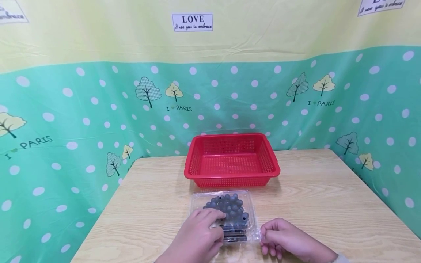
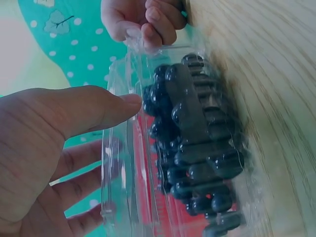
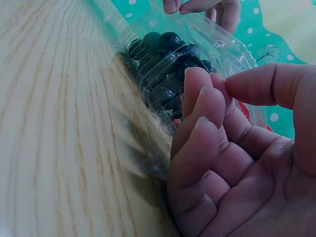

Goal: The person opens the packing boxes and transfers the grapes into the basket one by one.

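Observation:
A clear plastic clamshell box (image 1: pixel 252 221) of dark grapes (image 1: pixel 231 206) sits on the table near the front, its lid lying over the fruit. My left hand (image 1: pixel 201 232) rests on the lid from the left, fingers stretched across the top. In the left wrist view its thumb (image 2: pixel 94 109) lies straight along the lid's near side. At the box's right edge, my right hand (image 1: pixel 284 235) pinches the clear plastic rim between thumb and index finger. Its other fingers (image 3: pixel 195 148) are curled beside the box, just above the wood.
Behind the box stands a red perforated plastic basket (image 1: pixel 230 181), with nothing in it. The light wood table (image 1: pixel 148 204) meets a green and yellow printed curtain (image 1: pixel 235 84) at the back and both sides.

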Tool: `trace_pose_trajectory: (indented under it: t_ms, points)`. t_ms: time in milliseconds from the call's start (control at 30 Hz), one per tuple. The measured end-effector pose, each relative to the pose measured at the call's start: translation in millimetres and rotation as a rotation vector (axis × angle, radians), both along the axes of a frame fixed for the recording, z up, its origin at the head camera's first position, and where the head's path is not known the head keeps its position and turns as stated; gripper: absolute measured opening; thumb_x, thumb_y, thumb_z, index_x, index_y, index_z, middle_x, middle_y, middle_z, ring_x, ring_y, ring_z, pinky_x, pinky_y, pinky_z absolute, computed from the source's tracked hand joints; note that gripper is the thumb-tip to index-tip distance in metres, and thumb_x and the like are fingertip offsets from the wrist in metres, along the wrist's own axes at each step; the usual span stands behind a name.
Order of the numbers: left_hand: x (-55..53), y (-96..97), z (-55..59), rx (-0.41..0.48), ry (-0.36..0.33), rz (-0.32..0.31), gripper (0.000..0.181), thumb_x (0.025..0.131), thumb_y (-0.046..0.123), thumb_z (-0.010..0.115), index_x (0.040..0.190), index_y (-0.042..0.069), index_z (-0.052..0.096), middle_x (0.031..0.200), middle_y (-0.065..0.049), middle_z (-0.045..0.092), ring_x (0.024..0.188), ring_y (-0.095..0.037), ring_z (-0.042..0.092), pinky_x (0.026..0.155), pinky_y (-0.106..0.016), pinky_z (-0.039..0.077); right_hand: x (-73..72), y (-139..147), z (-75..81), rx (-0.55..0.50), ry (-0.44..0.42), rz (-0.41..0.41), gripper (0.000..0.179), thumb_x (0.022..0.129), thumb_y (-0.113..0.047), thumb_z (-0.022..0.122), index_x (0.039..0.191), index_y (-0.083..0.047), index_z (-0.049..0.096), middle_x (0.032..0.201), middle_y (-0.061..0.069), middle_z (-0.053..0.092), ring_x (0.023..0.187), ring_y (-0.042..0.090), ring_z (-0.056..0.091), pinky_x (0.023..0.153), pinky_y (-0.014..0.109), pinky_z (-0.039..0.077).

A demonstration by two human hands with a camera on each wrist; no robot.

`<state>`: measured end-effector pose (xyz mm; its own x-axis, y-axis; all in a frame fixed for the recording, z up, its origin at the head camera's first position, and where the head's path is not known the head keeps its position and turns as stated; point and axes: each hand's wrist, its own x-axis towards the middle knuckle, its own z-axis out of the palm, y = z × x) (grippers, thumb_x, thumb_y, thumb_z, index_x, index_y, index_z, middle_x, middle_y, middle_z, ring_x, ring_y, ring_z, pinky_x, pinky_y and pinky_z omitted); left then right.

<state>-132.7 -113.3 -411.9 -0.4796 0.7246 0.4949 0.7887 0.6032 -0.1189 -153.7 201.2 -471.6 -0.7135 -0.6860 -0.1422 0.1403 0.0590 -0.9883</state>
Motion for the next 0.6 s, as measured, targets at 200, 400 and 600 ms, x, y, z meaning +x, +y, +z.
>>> trace_pose_trajectory:
  t_ms: [200, 400, 600]
  points:
    - [-0.8, -6.9, -1.5, 0.025, 0.031, -0.01, 0.021, 0.073, 0.03, 0.088, 0.074, 0.03, 0.067, 0.123, 0.004, 0.069, 0.119, -0.014, 0.062, 0.097, -0.039, 0.052, -0.6, 0.0, -1.0, 0.007, -0.009, -0.004, 0.032, 0.095, -0.003, 0.051, 0.097, 0.028, 0.046, 0.08, 0.005, 0.073, 0.062, 0.007, 0.058, 0.052, 0.019, 0.046]
    - [-0.9, -11.9, -1.9, 0.033, 0.021, -0.022, 0.019, 0.075, 0.028, 0.087, 0.075, 0.029, 0.068, 0.124, 0.004, 0.068, 0.118, -0.014, 0.062, 0.096, -0.039, 0.053, -0.6, -0.5, -0.8, 0.005, -0.006, -0.003, 0.032, 0.095, -0.004, 0.051, 0.097, 0.028, 0.047, 0.079, 0.004, 0.073, 0.062, 0.006, 0.058, 0.052, 0.019, 0.046]
    - [0.8, -16.2, -2.0, 0.019, -0.008, 0.002, 0.017, 0.076, 0.027, 0.087, 0.077, 0.028, 0.07, 0.124, 0.003, 0.068, 0.117, -0.015, 0.063, 0.096, -0.039, 0.054, -0.3, -0.3, -0.4, 0.001, 0.001, 0.001, 0.031, 0.095, -0.003, 0.05, 0.096, 0.028, 0.048, 0.079, 0.004, 0.072, 0.061, 0.006, 0.058, 0.052, 0.018, 0.046]
